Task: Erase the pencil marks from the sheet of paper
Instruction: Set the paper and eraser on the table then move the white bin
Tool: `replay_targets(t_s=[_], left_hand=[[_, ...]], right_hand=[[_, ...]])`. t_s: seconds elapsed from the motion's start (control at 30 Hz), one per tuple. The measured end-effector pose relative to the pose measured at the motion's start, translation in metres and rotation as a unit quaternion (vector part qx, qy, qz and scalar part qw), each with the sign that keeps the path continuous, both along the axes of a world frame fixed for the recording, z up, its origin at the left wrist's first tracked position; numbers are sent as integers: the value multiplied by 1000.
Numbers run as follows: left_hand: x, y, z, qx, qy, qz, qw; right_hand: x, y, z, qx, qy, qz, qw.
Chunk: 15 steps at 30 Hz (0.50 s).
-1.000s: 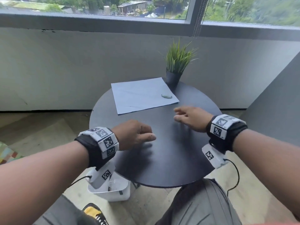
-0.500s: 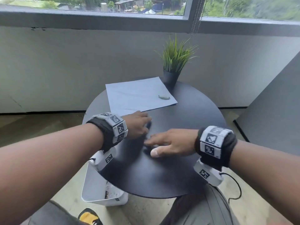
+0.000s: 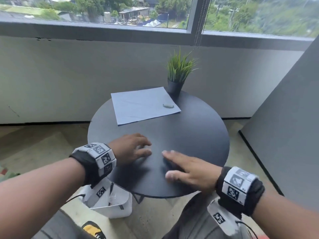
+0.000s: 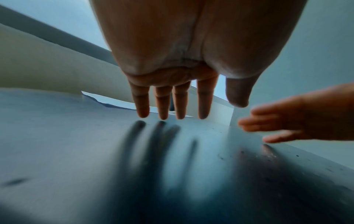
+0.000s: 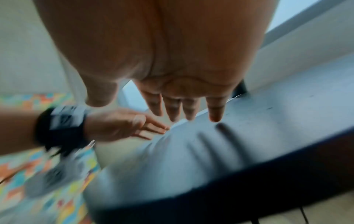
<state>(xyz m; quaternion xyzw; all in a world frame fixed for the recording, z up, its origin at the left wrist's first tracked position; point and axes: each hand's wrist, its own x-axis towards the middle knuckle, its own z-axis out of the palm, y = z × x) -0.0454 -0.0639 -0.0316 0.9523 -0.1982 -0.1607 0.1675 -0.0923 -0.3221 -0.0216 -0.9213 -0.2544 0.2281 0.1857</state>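
A white sheet of paper lies on the far half of the round black table, and a small grey eraser rests near its right edge. Faint pencil lines cross the sheet. My left hand hovers palm down over the near left part of the table, fingers straight and empty. To its right, my right hand is also flat with spread fingers, just above the tabletop. Both hands are well short of the paper. The paper's near edge shows beyond my left fingers.
A potted green grass plant stands at the table's far edge, right behind the paper's far right corner. A white bin sits on the floor under the table's near left edge. A grey partition rises to the right.
Both hands opened out flat above the near tabletop; the left's loosely curled fingers have straightened. The right hand swung left toward it a second ago. The view shifted; paper and eraser stayed put.
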Motion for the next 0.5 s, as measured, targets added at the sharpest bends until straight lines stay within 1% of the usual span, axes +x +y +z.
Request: replay_targets(t_s=[0.03, 0.07, 0.1, 0.13, 0.17, 0.2, 0.23, 0.3, 0.37, 0.4, 0.43, 0.47, 0.5], left_hand=[[-3, 7, -4, 7, -1, 22, 1000], [-8, 15, -7, 17, -1, 44, 999], [-13, 22, -10, 21, -3, 69, 997], [-18, 31, -13, 32, -6, 95, 995], [-23, 41, -19, 54, -9, 116, 992], [-28, 50, -25, 85, -15, 131, 988], [-33, 56, -33, 119, -26, 135, 983], [-42, 58, -46, 162, -37, 133, 977], [-45, 54, -53, 154, -44, 141, 977], [-45, 53, -52, 131, -41, 146, 980], [-45, 53, -50, 91, -45, 157, 982], [-45, 58, -48, 32, -61, 176, 982], [-46, 65, -46, -40, -94, 211, 972]], right_hand=[[8, -9, -1, 56, -7, -56, 997], [20, -21, -6, 76, -28, -138, 987], [29, -33, -12, 52, -51, -219, 973], [33, -40, -20, -13, -63, -270, 961], [32, -42, -29, -85, -63, -292, 950], [27, -38, -37, -135, -57, -297, 943], [18, -27, -43, -153, -55, -299, 940], [-9, 16, -46, -139, -45, -285, 947], [-39, 68, -46, -117, -55, -235, 963], [-54, 89, -46, -93, -65, -190, 975], [-67, 103, -42, -46, -62, -139, 987], [-74, 109, -36, 17, -48, -101, 994], [-73, 104, -31, 82, -46, -94, 991]])
